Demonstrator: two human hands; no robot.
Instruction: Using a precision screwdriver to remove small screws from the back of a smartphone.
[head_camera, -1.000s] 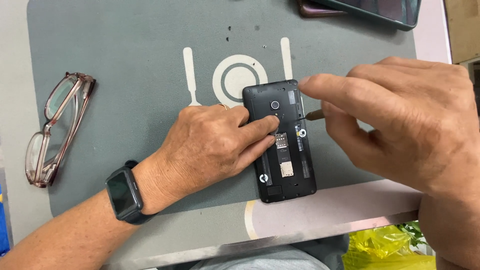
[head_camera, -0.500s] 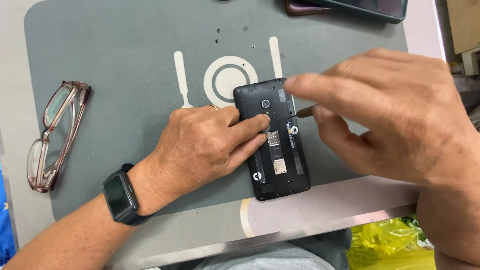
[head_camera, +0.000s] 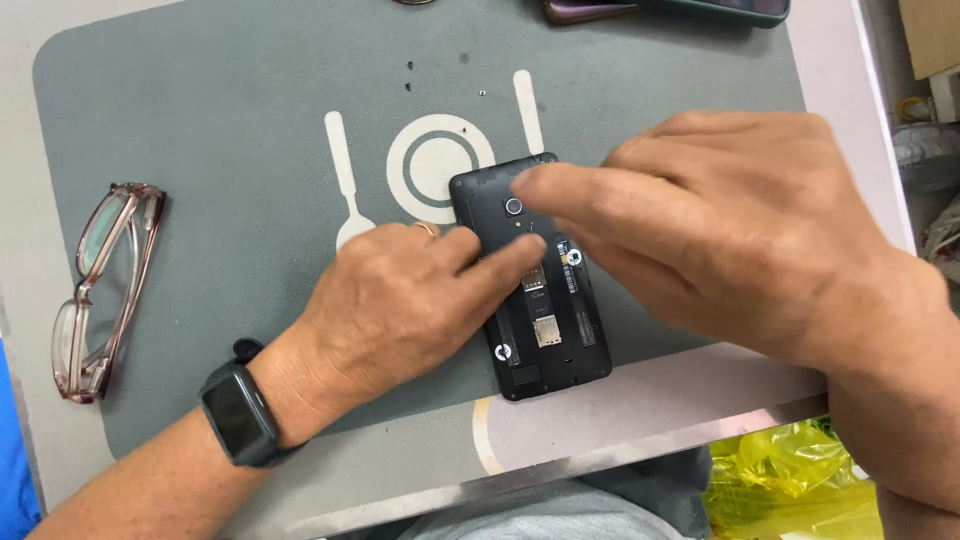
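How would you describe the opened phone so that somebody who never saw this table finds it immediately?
Start at the grey work mat with its white ring print. At its near edge, between the left hand and the right hand, lies the black phone. Its back cover is off, unlike the phones at the far edge.

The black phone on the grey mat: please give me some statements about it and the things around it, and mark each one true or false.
1. The black phone lies with its back cover off, so the inner parts show. True.
2. The left hand presses fingers on the phone. True.
3. The glasses lie on top of the phone. False: they lie apart from it, at the left edge of the grey mat.
4. The left wrist is bare. False: it wears a dark smartwatch.
5. The right hand is over the phone's upper part. True.
6. The mat is plain. False: it bears white spoon and ring shapes.
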